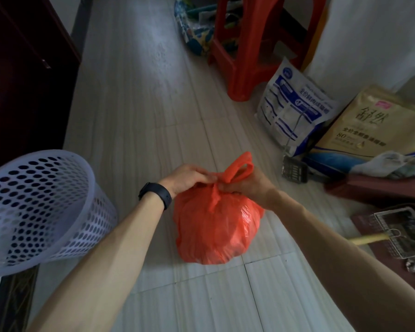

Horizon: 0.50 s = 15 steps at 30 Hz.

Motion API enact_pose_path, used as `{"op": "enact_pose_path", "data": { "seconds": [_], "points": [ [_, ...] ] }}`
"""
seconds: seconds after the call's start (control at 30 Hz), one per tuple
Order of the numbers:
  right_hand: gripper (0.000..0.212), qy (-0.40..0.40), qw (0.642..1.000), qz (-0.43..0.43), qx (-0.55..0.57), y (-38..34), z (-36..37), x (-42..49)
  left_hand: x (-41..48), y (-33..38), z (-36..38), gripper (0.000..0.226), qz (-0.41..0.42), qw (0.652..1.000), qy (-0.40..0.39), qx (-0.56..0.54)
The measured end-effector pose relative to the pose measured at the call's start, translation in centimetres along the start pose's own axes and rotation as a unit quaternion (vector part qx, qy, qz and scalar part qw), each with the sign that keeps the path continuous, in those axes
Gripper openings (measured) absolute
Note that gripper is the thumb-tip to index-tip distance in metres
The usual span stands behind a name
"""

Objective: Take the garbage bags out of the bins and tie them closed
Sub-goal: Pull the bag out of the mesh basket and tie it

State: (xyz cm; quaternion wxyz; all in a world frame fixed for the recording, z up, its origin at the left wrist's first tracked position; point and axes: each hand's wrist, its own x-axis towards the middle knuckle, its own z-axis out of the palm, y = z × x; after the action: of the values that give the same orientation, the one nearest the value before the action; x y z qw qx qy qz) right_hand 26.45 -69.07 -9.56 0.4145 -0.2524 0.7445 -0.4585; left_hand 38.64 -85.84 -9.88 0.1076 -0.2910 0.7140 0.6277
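Note:
A full orange garbage bag [216, 226] sits on the pale tiled floor, out of the bin. Its two handles are gathered at the top; one loop stands up and one strip hangs down the front. My left hand [187, 177], with a black band on the wrist, pinches the gathered neck from the left. My right hand [249, 185] grips the neck and the loop from the right. The white perforated plastic bin [41, 207] stands tilted at the left, with no bag showing in it.
A red plastic stool [254, 44] stands behind the bag. Two printed sacks [295, 109] lean at the right, with a wire basket [403, 233] and clutter in front of them. A dark wooden door [22, 75] lines the left side.

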Motion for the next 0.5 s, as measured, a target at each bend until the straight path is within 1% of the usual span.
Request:
{"op": "enact_pose_path", "data": {
  "seconds": [0.03, 0.1, 0.17, 0.23, 0.3, 0.37, 0.47, 0.5],
  "points": [
    [0.029, 0.036, 0.998, 0.000, -0.053, -0.1, 0.1, 0.0, 0.0, -0.1, 0.0, 0.039, -0.001, 1.000, 0.000, -0.010],
    [0.018, 0.085, 0.986, -0.019, -0.139, -0.6, 0.5, -0.1, 0.2, -0.2, 0.2, 0.022, 0.007, 1.000, 0.006, -0.029],
    [0.016, 0.129, 0.973, -0.062, -0.183, -0.8, 1.3, -0.4, 0.1, 0.2, 0.4, 0.008, 0.018, 0.999, 0.024, -0.036],
    [0.016, 0.163, 0.966, -0.102, -0.174, -0.3, 2.2, -0.5, 0.1, 0.2, 0.5, 0.010, 0.011, 0.998, 0.039, -0.057],
    [0.003, 0.179, 0.968, -0.123, -0.127, 0.0, 2.6, -0.7, 0.0, 0.1, 0.4, 0.012, 0.000, 0.998, 0.040, -0.045],
    [0.010, 0.178, 0.974, -0.107, -0.092, 0.1, 2.5, -0.8, 0.0, -0.1, 0.2, 0.012, 0.015, 0.999, 0.031, 0.021],
    [0.005, 0.151, 0.983, -0.072, -0.074, 0.3, 2.3, -0.6, -0.2, -0.1, -0.2, 0.013, 0.045, 0.994, 0.022, 0.093],
    [0.010, 0.145, 0.986, -0.051, -0.062, 0.3, 2.0, -0.6, -0.1, -0.2, -0.6, 0.015, 0.052, 0.990, 0.030, 0.130]
  ]
}}
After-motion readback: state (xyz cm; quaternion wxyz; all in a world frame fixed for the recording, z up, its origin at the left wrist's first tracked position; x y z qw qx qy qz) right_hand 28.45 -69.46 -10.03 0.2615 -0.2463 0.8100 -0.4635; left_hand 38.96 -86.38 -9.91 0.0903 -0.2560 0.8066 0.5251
